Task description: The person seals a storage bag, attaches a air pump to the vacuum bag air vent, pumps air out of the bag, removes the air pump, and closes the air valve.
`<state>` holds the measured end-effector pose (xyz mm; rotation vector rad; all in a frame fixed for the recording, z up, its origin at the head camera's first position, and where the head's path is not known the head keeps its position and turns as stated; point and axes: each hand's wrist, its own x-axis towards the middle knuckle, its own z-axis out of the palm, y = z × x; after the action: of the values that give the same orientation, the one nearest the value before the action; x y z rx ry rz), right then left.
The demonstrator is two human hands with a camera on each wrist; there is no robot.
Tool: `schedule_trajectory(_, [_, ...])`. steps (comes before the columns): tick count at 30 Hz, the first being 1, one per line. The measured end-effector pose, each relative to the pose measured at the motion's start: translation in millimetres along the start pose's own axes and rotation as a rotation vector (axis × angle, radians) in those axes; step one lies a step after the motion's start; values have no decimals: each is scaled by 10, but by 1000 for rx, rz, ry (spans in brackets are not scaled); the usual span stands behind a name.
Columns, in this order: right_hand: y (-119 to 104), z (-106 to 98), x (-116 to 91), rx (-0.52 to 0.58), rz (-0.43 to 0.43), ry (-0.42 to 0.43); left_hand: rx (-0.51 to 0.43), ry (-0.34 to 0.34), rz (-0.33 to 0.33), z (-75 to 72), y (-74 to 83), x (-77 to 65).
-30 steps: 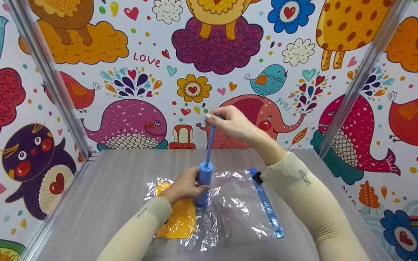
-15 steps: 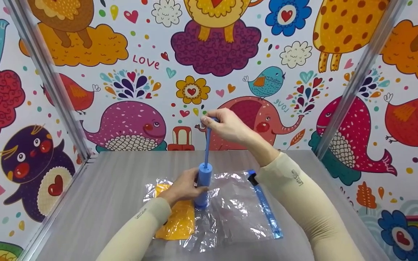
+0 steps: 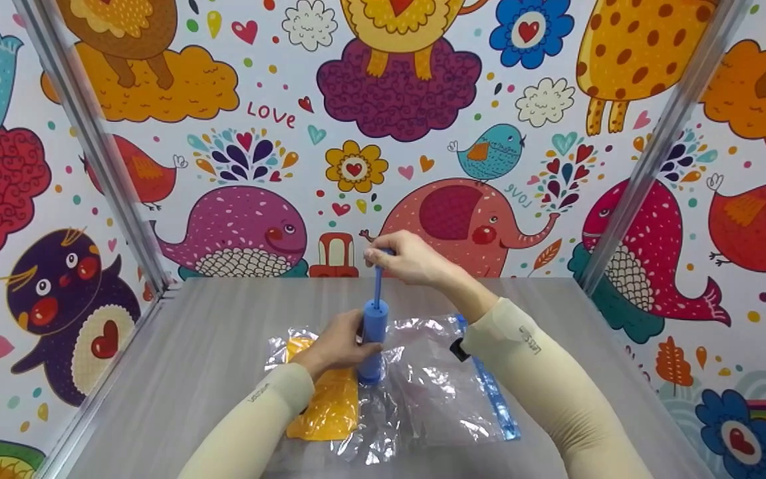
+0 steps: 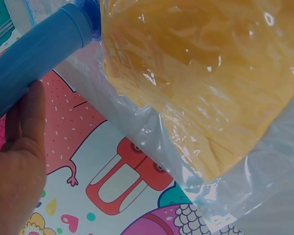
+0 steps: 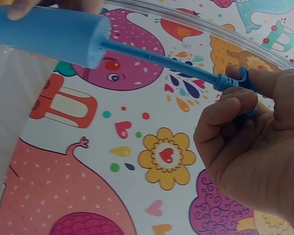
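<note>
A blue hand pump point(image 3: 375, 322) stands upright on a clear plastic bag point(image 3: 443, 379) on the table. Around its barrel, my left hand point(image 3: 340, 342) keeps a grip, with the thumb across the front. My right hand point(image 3: 409, 258) holds the handle point(image 5: 244, 81) at the top of the pump, fingers curled round it. Between handle and barrel, part of the thin blue rod point(image 5: 161, 59) shows. Folded orange material point(image 4: 201, 73) lies inside the bag's left part, partly behind my left forearm. The pump's base meets the bag, though the exact joint is hard to see.
A blue strip point(image 3: 499, 406) runs along the bag's right edge. The grey table point(image 3: 223, 319) ends at a patterned wall, with metal posts at both back corners. A black object point(image 3: 461, 348) sits at my right sleeve cuff.
My right hand has come down with the handle, and less of the rod stands out of the barrel. The left hand, the barrel and the bag stay in place.
</note>
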<state>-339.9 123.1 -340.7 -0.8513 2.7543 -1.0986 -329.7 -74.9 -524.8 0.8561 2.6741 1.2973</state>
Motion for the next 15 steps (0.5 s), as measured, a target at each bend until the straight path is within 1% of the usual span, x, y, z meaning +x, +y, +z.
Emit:
schedule_trajectory(2, [73, 68, -10, 1, 8, -30, -11, 0, 6, -1, -2, -2])
schedule_trajectory(7, [240, 245, -36, 9, 23, -86, -34, -14, -15, -4, 19, -16])
schedule_trajectory(13, [423, 434, -79, 53, 43, -118, 12, -16, -63, 1, 38, -8])
schedule_trajectory(15, [475, 482, -91, 65, 44, -117, 32, -13, -62, 7, 36, -1])
